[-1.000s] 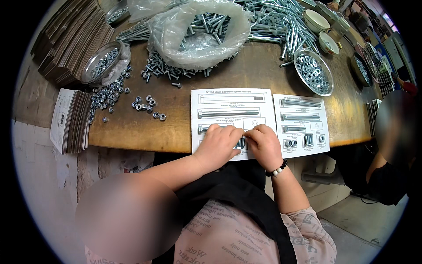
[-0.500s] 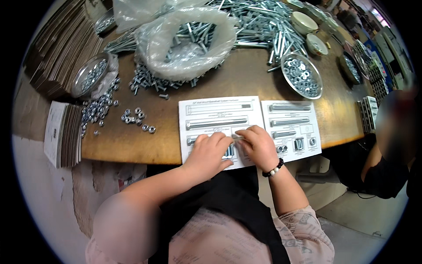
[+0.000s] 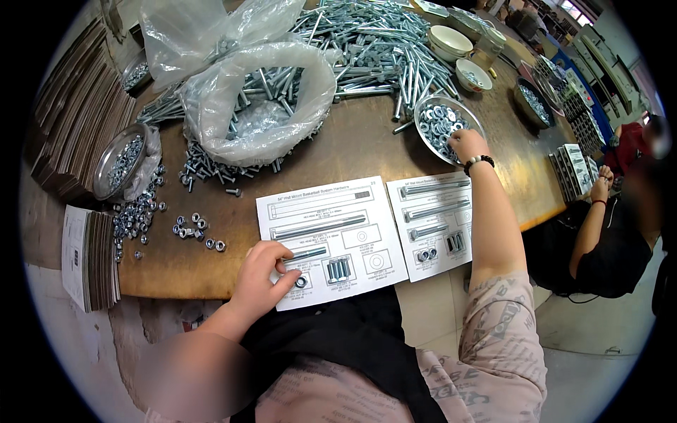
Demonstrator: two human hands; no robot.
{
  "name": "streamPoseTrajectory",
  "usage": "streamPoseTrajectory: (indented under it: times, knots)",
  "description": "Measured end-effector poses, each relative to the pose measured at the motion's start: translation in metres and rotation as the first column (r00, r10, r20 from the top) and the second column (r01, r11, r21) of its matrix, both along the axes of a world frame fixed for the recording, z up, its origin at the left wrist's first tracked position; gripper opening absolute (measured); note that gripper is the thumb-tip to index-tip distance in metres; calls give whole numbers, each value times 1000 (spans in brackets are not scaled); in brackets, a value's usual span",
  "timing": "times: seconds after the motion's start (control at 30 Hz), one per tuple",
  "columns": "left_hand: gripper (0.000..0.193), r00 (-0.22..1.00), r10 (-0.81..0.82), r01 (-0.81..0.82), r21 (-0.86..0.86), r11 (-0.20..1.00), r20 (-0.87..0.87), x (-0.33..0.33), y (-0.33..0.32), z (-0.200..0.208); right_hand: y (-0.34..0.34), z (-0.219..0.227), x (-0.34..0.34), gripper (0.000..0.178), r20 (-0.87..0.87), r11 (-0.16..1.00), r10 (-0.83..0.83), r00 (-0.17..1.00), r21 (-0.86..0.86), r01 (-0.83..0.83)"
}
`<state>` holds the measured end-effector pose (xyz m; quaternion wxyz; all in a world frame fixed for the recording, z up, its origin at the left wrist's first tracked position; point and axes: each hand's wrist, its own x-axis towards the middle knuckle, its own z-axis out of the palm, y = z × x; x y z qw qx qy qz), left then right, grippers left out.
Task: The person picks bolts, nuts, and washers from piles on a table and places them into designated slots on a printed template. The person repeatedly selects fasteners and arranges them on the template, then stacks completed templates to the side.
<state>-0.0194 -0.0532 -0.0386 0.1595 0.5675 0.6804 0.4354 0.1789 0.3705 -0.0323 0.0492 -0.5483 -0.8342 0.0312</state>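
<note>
My left hand (image 3: 261,278) rests at the left edge of a printed card (image 3: 384,243), thumb and fingers apart, beside a nut (image 3: 301,281). On this card lie a long bolt (image 3: 321,228), a shorter bolt (image 3: 307,254) and several short bolts (image 3: 339,269). To its right, a second printed card (image 3: 441,266) carries long bolts (image 3: 437,209), short bolts (image 3: 455,243) and nuts (image 3: 427,254). My right hand (image 3: 468,145) reaches into a metal bowl (image 3: 421,141) of washers (image 3: 438,118); its fingers are bent together and their tips are partly hidden.
Loose nuts (image 3: 141,218) lie left of the cards. Behind stand an open plastic bag (image 3: 204,106) of bolts and a large bolt pile (image 3: 367,42). Cardboard stacks (image 3: 77,127) line the left. At right, a co-worker's hands (image 3: 601,185) are near stacked cards (image 3: 572,173).
My right hand has left the left card and moved far right into the washer bowl. My left hand has shifted left, uncovering the short bolts. The whole view has shifted.
</note>
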Motion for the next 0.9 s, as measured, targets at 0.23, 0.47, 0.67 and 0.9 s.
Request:
streamPoseTrajectory:
  times: [0.23, 0.47, 0.67, 0.9]
  knots:
    - [28, 999, 29, -29, -4, 1000, -43, -7, -2, 3, 1, -2, -29, 29, 153, 996, -54, 987, -58, 64]
    - [25, 996, 91, -92, 35, 995, 17, -6, -1, 2, -4, -3, -15, 18, -11, 996, 88, 996, 2, -88]
    - [25, 998, 59, -61, 65, 996, 30, -10, 4, 11, -16, -9, -4, 15, -674, 988, 31, 738, -92, -125]
    - [38, 994, -100, 91, 152, 984, 53, 0, 45, 40, -151, 18, -28, 15, -786, 298, -560, 263, -487, -821]
